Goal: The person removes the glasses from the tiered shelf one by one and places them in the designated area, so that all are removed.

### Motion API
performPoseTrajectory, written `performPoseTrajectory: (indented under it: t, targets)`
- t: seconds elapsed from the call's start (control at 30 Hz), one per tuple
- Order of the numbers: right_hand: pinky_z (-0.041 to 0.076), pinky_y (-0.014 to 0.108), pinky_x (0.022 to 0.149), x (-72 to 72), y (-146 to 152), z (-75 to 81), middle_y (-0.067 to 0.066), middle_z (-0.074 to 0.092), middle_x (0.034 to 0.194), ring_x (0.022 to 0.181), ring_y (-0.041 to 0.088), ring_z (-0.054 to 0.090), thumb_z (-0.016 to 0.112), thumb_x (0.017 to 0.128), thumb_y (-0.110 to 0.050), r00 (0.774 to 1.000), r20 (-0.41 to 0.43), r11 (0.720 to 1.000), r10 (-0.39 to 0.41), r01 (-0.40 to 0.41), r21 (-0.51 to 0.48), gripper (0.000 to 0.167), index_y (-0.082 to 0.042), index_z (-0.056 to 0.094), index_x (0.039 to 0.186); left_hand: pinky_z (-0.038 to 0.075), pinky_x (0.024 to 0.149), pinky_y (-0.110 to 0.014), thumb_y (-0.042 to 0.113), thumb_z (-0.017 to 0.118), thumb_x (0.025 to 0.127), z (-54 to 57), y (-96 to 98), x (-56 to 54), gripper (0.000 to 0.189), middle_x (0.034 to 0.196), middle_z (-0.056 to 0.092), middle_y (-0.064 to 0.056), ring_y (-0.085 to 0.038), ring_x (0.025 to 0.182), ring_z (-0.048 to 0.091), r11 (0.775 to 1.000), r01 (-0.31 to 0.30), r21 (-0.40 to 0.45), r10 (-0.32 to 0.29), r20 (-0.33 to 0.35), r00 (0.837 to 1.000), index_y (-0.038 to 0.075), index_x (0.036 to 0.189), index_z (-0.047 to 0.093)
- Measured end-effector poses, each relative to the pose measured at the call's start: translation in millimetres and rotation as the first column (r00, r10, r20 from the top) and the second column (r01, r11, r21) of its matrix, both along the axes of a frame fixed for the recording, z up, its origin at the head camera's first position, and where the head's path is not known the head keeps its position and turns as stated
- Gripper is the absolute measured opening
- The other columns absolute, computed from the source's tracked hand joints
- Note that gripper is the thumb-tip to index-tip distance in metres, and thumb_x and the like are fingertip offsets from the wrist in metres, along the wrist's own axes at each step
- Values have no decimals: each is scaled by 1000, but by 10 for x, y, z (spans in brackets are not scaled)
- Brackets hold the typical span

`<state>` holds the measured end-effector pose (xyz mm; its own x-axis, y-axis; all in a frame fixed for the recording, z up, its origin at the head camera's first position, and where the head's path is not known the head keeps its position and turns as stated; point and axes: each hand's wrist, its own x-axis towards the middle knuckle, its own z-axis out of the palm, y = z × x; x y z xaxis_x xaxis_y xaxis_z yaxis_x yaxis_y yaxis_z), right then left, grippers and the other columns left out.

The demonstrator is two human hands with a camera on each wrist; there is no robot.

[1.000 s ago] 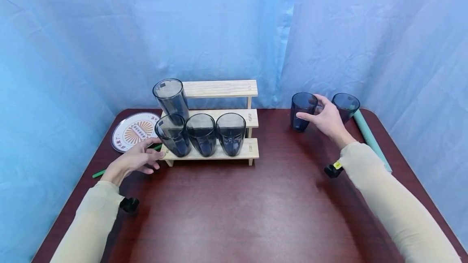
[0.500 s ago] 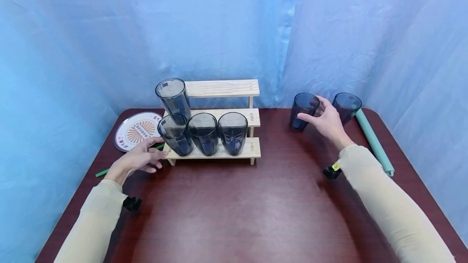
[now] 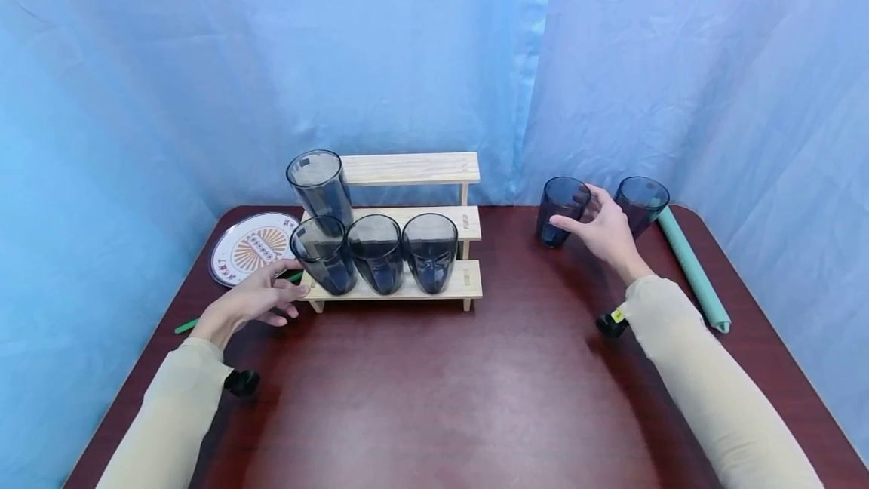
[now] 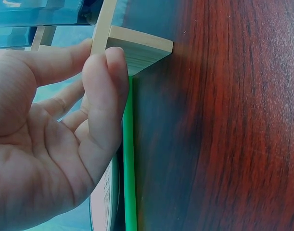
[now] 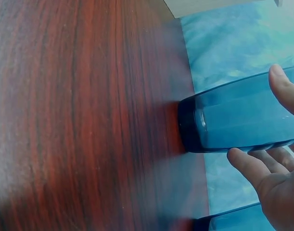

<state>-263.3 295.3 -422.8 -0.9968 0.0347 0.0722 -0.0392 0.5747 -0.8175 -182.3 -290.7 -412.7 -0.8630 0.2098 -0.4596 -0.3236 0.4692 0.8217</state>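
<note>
The right hand [image 3: 606,232] grasps a dark-blue glass [image 3: 562,201] right of centre in the head view, its fingers [image 5: 250,166] on one side and thumb on the other; the glass stands nearly upright, its base at the tabletop [image 3: 434,391]. The left hand [image 3: 254,296], left of centre, pinches the left end of the wooden stand's [image 3: 407,169] lowest shelf between thumb and finger. Three more glasses [image 3: 376,253] line that shelf, and another glass [image 3: 320,183] rises behind the leftmost. Just right of the right hand is a further glass [image 3: 643,204], with a green roll [image 3: 692,270] near the right edge. A white disc [image 3: 253,247] and a green stick [image 4: 129,159] lie at left, and blue curtain [image 3: 407,44] fills the top.
</note>
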Motion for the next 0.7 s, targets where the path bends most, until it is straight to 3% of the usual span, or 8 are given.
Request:
performPoseTrajectory:
  t: [0.7]
  targets:
    - [40,55,109,0,1,-24,18,40,156,141,37,42,81,83,-53,1000,-7,999,-1,0,-37,107,-13,21,162,60,65,-36,26,66,100,8,-6,13,74,118,63,-22,-22,81,66,1000,5,2,-5,-9,1000,8,156,22]
